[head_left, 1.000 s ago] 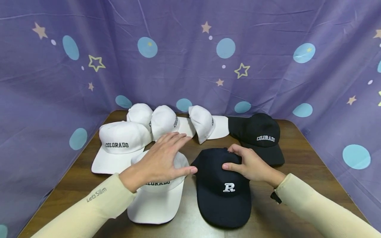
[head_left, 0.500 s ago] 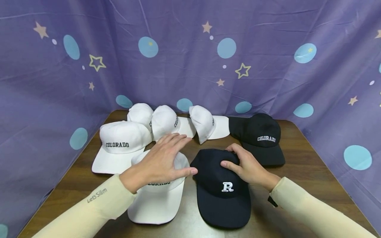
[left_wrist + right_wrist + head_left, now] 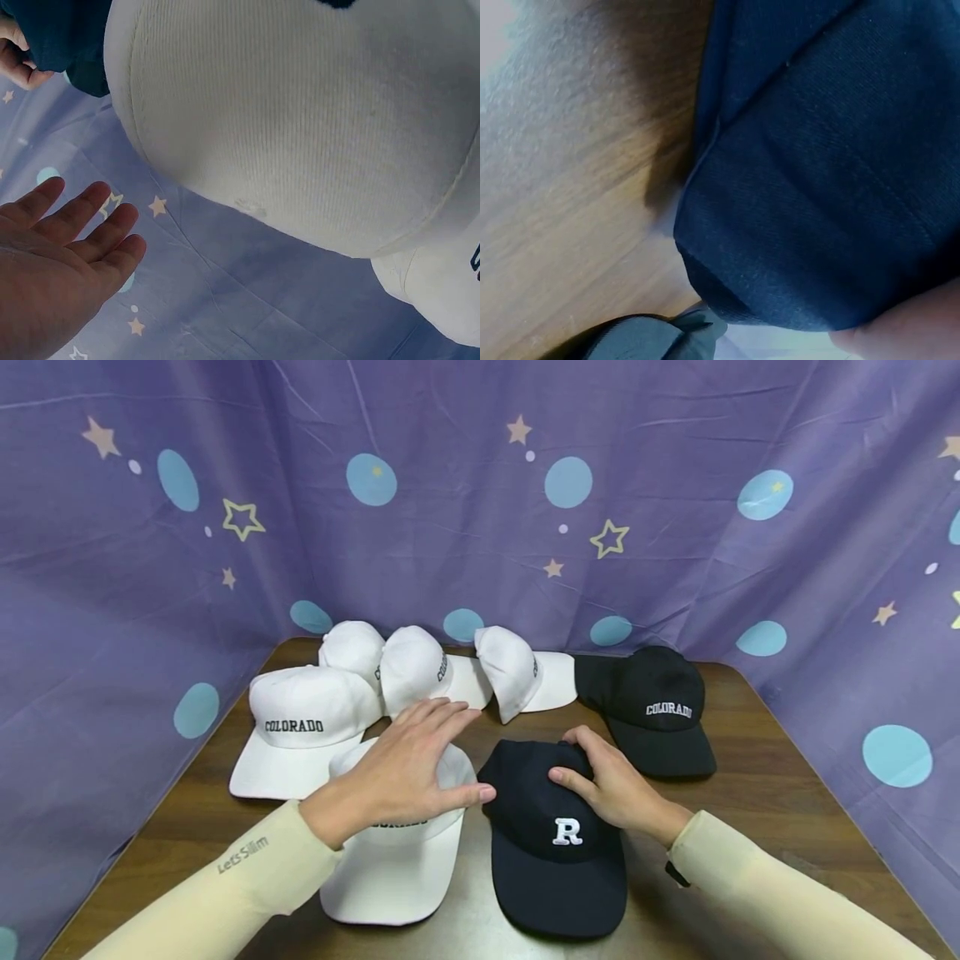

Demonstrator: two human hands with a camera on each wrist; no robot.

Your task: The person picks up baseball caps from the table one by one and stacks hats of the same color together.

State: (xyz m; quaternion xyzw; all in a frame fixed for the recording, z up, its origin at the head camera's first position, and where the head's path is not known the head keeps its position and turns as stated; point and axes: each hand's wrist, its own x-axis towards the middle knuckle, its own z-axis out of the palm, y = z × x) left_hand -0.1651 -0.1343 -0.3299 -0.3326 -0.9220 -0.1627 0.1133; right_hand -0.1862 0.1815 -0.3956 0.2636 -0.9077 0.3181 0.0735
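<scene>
In the head view, my right hand (image 3: 617, 781) grips the crown of a navy baseball cap (image 3: 558, 889) with a white R on its front. The thumb lies on the crown, and the other fingertips are hidden behind it. The same navy cap (image 3: 817, 187) fills much of the right wrist view, with part of a finger (image 3: 911, 330) at its lower edge. My left hand (image 3: 401, 772) spreads over a white COLORADO baseball cap (image 3: 390, 881), covering part of its crown and lettering. In the left wrist view, that left hand (image 3: 64, 262) has extended fingers apart from the white crown (image 3: 285, 135).
Behind stand several more white caps, including one at the left (image 3: 307, 718) and one in the back middle (image 3: 513, 672). A black COLORADO cap (image 3: 663, 710) is at the back right. The wooden table (image 3: 765, 835) meets a purple curtain (image 3: 480, 543) at its far edge.
The navy cap has shifted slightly left and toward me along with my right hand. My left hand and the other caps have stayed in place.
</scene>
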